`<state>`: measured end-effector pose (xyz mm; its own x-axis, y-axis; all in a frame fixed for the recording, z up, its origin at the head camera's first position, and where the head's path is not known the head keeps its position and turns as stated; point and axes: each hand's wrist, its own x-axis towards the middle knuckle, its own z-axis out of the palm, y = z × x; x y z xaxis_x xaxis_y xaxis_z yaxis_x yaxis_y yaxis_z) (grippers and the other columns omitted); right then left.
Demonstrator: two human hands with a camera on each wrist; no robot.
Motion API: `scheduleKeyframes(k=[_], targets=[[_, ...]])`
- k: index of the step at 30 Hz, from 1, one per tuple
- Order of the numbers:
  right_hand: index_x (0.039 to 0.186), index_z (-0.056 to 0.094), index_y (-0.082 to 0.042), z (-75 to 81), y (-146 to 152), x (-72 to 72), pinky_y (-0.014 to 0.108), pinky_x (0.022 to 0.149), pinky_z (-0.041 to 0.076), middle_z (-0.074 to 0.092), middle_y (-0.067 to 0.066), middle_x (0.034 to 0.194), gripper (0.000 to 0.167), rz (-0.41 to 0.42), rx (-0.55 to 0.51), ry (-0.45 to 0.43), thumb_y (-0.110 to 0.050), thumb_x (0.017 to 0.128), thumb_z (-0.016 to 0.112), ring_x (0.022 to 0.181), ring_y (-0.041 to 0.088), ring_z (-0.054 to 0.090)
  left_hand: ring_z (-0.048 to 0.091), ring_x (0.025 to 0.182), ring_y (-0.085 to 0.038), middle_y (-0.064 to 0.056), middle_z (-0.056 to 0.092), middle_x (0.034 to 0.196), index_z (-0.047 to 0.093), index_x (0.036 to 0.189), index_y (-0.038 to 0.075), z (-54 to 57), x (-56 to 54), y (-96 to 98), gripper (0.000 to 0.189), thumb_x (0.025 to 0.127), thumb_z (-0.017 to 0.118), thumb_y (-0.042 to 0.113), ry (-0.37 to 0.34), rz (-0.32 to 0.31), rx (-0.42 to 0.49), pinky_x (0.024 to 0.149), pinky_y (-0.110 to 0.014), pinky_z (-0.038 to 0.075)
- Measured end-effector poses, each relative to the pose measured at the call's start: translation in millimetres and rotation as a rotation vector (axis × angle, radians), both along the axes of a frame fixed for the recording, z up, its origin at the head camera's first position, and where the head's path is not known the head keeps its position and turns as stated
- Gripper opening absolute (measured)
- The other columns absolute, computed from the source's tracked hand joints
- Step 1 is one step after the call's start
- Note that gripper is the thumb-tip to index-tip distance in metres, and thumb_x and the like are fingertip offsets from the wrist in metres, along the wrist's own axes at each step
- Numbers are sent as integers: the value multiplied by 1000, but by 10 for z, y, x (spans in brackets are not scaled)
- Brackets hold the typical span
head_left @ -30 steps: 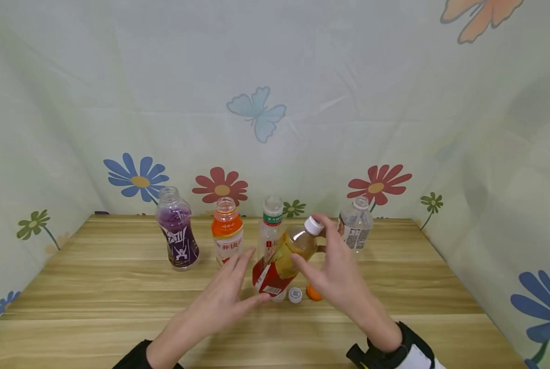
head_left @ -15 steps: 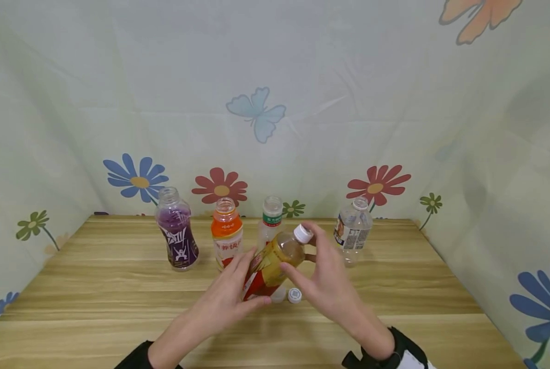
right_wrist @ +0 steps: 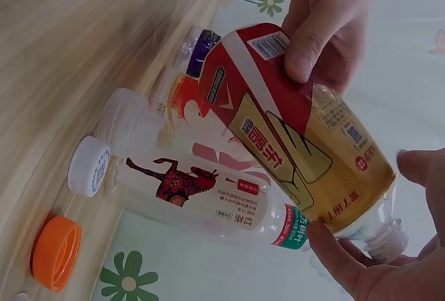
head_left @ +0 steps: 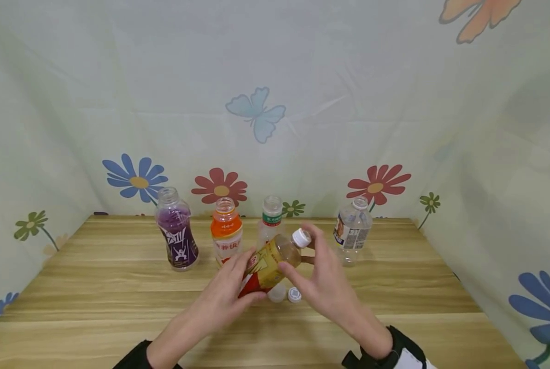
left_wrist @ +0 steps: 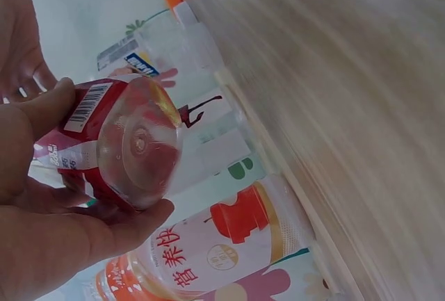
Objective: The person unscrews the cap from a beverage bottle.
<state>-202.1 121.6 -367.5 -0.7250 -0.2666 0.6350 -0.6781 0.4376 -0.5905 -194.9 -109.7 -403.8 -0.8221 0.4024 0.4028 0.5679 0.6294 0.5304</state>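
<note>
A tilted drink bottle (head_left: 267, 266), with a red and yellow label and white cap (head_left: 301, 238), is held above the table by both hands. My left hand (head_left: 224, 287) grips its lower end, thumb and fingers on opposite sides, with the base showing in the left wrist view. My right hand (head_left: 327, 284) holds it around the shoulder, the index finger close beside the cap. Behind it stands a clear uncapped tea bottle (right_wrist: 201, 190), partly hidden in the head view. A loose white cap (right_wrist: 89, 167) and an orange cap (right_wrist: 57, 254) lie near its base.
Open-necked bottles stand along the back: a purple-labelled one (head_left: 178, 233) at left, an orange-topped one (head_left: 227, 230) beside it and a clear one (head_left: 353, 230) at right. The wooden table (head_left: 95, 307) ends at a flower-patterned curtain (head_left: 275, 169).
The red and yellow bottle has moved left and slightly down into my left hand's grip. My right hand has shifted left along with it, and the orange cap is now hidden in the head view.
</note>
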Motion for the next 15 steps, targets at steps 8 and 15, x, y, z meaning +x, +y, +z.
scheduleKeyframes(k=[8, 15], targets=[[143, 44, -2, 25, 112, -56, 32, 75, 60, 65, 4, 105, 45, -31, 36, -55, -24, 107, 58, 94, 15, 65, 55, 124, -28, -13, 55, 138, 45, 149, 2, 27, 0, -20, 78, 87, 85, 25, 7, 16, -24, 105, -50, 47], [115, 62, -9, 3, 185, -93, 28, 60, 50, 59, -7, 82, 25, -129, 113, -60, -31, 109, 52, 69, 10, 55, 57, 118, -27, -12, 56, 131, 49, 146, 2, 22, 2, -29, 79, 81, 90, 21, 42, 20, -44, 101, -49, 50]])
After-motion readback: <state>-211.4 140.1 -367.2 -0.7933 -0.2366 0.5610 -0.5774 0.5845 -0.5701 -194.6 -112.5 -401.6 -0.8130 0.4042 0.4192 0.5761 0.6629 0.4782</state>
